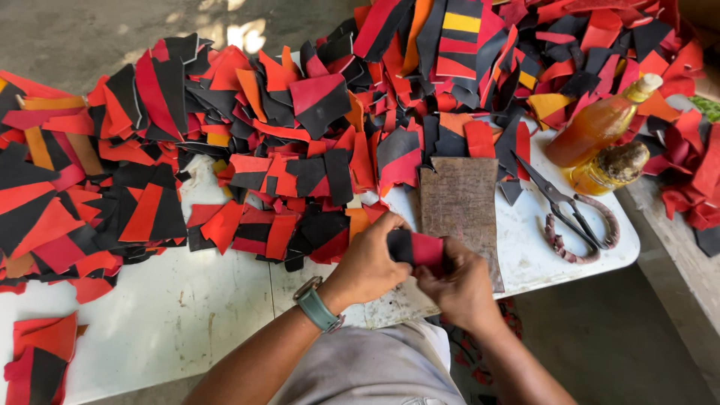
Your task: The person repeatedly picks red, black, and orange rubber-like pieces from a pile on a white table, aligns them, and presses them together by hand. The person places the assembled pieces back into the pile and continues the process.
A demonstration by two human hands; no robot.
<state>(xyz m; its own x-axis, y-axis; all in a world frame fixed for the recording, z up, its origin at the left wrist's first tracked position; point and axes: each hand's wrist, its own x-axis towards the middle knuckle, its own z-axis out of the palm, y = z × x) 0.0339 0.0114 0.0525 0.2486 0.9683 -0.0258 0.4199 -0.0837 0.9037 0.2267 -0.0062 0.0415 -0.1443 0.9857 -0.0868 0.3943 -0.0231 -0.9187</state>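
Lower centre, I see both hands, left (367,262) and right (457,289), pinching one red-and-black leather scrap (417,249); I judge slack fingers could drop it onto the white tabletop (172,315).

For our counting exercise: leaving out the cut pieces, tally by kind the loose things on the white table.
Bottles: 2
Scissors: 1
Brown board: 1
Total: 4
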